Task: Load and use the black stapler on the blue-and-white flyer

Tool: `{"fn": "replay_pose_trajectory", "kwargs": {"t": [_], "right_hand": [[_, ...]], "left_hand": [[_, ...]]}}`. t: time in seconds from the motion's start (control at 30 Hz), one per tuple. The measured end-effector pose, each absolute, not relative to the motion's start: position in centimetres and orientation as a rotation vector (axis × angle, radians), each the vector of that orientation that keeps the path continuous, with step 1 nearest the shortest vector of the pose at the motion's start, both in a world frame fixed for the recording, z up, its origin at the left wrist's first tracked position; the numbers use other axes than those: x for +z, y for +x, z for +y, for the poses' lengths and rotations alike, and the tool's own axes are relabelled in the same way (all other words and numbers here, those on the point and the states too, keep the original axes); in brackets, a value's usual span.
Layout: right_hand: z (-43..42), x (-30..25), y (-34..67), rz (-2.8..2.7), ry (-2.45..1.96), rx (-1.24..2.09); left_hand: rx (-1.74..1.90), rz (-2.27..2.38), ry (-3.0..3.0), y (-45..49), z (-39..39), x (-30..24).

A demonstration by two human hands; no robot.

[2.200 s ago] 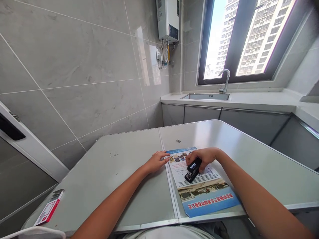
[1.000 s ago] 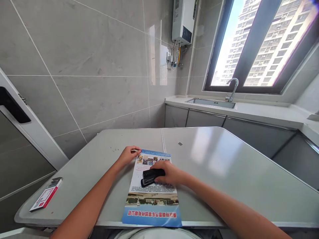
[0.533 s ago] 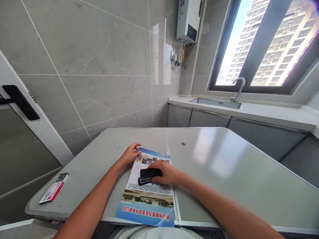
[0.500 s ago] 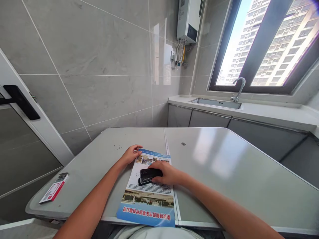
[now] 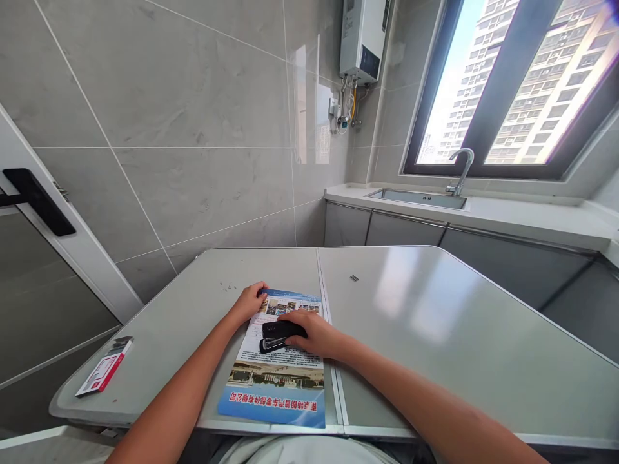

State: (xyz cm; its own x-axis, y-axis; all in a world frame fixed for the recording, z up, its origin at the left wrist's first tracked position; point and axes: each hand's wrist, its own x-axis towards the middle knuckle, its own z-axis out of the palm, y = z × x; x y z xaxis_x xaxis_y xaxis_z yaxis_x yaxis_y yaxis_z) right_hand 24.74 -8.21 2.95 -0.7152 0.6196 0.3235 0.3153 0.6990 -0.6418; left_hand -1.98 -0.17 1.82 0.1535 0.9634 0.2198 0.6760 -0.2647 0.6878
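My right grip point(image 5: 312, 333) is clamped on the black stapler point(image 5: 280, 330), over the middle of the leaflet point(image 5: 275, 375), long axis crosswise, mouth leftward; my left grip point(image 5: 248, 303) touches the leaflet's far-left corner, pinching or not, I cannot tell.

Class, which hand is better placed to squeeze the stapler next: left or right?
Right, most likely: the right hand holds the black stapler over the leaflet, while the left hand is at the leaflet's far left corner.
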Motion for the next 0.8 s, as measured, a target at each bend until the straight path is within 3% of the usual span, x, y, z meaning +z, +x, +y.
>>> {"fn": "replay_pose_trajectory", "kwargs": {"t": [0.1,0.27,0.4,0.57,0.8], "right_hand": [[-7.0,3.2,25.1,-2.295,-0.717,0.788],[-2.0,3.4,31.2,-1.937,-1.387,0.346],[1.7,2.2,37.9,-1.79,-1.633,0.228],[3.5,0.6,40.7,-1.834,-1.722,0.211],[4.8,0.9,36.8,-1.926,-1.676,0.148]], "left_hand": [[0.854,1.617,2.117,-2.5,-0.1,1.8],[0.76,1.695,2.232,-2.7,0.2,1.1],[0.692,1.757,2.287,-2.3,0.5,0.6],[0.63,1.848,2.327,-1.6,0.6,0.2],[0.621,2.012,2.276,-1.6,0.8,0.1]]}}
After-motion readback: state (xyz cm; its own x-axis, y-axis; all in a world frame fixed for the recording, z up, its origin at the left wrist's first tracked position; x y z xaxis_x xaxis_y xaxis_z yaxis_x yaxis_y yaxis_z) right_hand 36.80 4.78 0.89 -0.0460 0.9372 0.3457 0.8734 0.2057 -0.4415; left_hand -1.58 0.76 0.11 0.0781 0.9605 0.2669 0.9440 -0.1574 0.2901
